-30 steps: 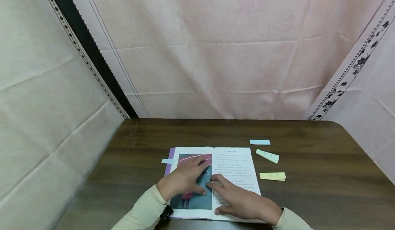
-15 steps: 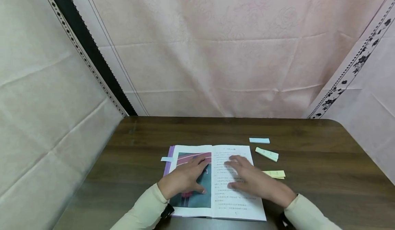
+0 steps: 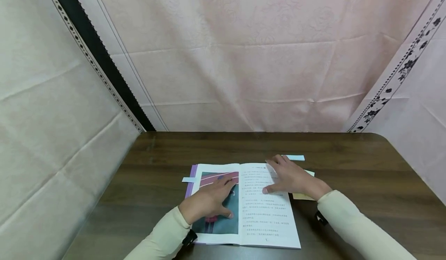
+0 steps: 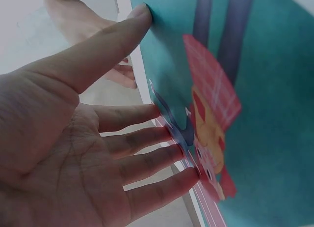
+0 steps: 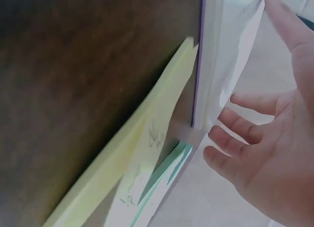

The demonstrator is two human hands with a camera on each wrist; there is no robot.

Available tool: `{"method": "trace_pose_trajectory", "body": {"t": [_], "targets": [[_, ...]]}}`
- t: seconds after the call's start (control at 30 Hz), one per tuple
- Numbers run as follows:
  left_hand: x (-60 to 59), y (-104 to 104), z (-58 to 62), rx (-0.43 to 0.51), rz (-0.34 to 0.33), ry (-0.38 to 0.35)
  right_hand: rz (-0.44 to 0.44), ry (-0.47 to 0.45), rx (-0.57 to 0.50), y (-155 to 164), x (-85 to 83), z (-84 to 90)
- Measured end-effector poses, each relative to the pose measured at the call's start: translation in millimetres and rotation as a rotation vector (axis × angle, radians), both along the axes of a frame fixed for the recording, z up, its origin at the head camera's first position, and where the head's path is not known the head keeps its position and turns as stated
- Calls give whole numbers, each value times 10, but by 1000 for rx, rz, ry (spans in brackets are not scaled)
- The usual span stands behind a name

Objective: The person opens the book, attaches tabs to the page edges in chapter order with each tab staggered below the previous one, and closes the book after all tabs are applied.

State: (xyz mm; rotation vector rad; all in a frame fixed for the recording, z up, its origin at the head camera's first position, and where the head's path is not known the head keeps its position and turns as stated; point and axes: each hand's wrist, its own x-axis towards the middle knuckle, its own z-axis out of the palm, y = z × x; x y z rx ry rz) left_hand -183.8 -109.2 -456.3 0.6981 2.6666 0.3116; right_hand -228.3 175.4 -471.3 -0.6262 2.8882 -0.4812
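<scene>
An open book (image 3: pixel 265 225) lies flat, a colour picture on its left page and printed text on its right. A pale blue sticky tab (image 3: pixel 188 179) juts past its left edge. My left hand (image 3: pixel 208 200) rests spread on the picture page, its fingertips and thumb touching the paper in the left wrist view. My right hand (image 3: pixel 294 178) is at the upper right corner of the text page, fingers fairly straight, thumb against the page. Beside it in the right wrist view are yellow sticky notes (image 5: pixel 147 138) and green sticky notes (image 5: pixel 164 183), both with handwriting.
Another blue sticky note (image 3: pixel 295 157) lies just beyond the right hand. The book sits on a brown wooden table (image 3: pixel 156 155). A pale cloth curtain (image 3: pixel 244 78) hangs behind the table's far edge, with more cloth at both sides.
My right hand has moved from the lower middle of the text page up and right to its upper corner, now partly covering the notes. My left hand has stayed in place.
</scene>
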Motion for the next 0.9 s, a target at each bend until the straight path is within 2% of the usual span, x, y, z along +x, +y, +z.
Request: {"method": "trace_pose_trajectory", "body": {"t": [0.17,0.43,0.6,0.67,0.73,0.9], "targets": [[-1,-8,-15,-1,-7,-2,5,-11,27,-8,-63,-11],[-7,-14,-23,6,-7,-12,12,137,146,-64,-20,-30],[-3,-20,-17,3,-17,-11,19,159,152,-66,-11,-4],[-3,-20,-20,3,-20,-10,-8,145,100,-47,-30,9],[1,-18,-21,7,-18,-12,-58,104,-18,-19,-51,21],[26,13,-11,-21,-14,1,-215,-63,-430,50,-3,51]]}}
